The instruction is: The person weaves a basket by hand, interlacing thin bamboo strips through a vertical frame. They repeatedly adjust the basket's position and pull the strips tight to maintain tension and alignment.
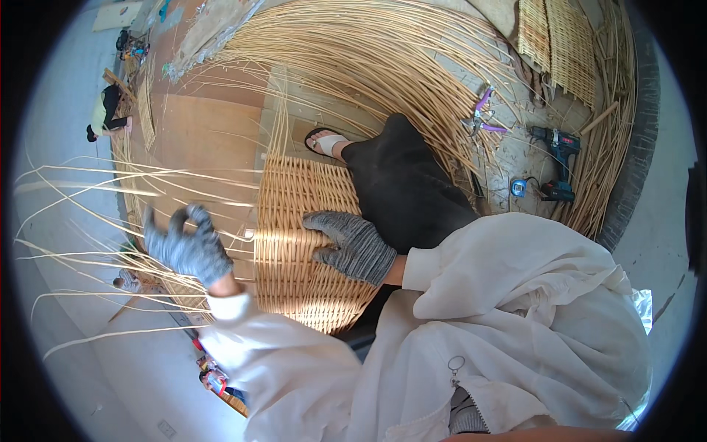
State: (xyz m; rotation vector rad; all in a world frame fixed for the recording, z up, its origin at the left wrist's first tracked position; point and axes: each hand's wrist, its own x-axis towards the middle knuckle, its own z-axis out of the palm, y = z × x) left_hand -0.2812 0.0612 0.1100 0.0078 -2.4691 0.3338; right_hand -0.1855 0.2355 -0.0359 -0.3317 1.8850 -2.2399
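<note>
A half-woven wicker panel point(294, 276) of tan rods lies across my lap, with long loose rods point(88, 254) fanning out from its left edge. My right hand point(353, 247), in a grey knitted glove, rests on the panel with its fingers stretched toward the left and a gap between them. Among the loose rods, left of the panel, is my left hand point(188, 247), gloved alike. Its fingers are raised and apart, some bent, and no rod shows between them. More rods stand up from the panel's far edge.
A large heap of rods point(353, 37) sweeps across the far floor. Purple-handled pruning shears point(482, 114), a cordless drill point(556, 151) and a blue tape measure point(518, 188) lie at the right. Finished woven panels point(567, 51) are beyond. Another person point(107, 114) bends down at far left.
</note>
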